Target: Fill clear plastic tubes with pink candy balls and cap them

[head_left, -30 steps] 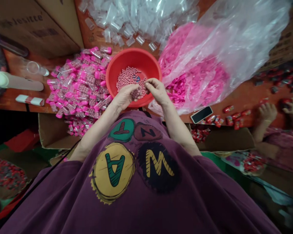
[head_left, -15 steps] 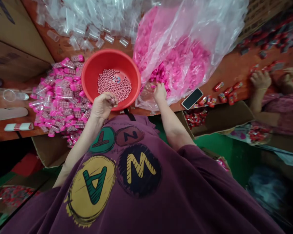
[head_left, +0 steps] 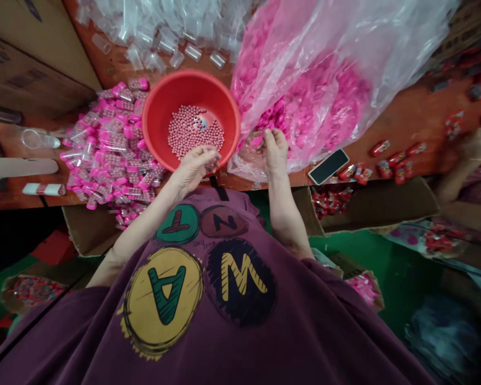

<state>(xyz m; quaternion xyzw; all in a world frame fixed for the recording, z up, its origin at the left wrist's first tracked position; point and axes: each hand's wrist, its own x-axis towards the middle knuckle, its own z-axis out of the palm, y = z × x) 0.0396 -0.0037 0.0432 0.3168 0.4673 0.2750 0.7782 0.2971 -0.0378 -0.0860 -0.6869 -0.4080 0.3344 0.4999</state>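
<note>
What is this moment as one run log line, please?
left hand: closed, at red bowl rim | right hand: at pink caps in bag

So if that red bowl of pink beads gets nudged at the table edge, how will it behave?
The red bowl probably slides rather than tips: it looks wide and shallow. It seems light, thin plastic, only part filled. The pink beads are round and loose, so they would likely roll and pile to one side.

Small clear tube [head_left: 211, 163], filled with pink beads, pinched at the near rim of the red basin [head_left: 156, 101]. Pink cap [head_left: 257, 141], lifted at the mouth of the clear plastic bag [head_left: 344, 64] of pink caps.
</note>
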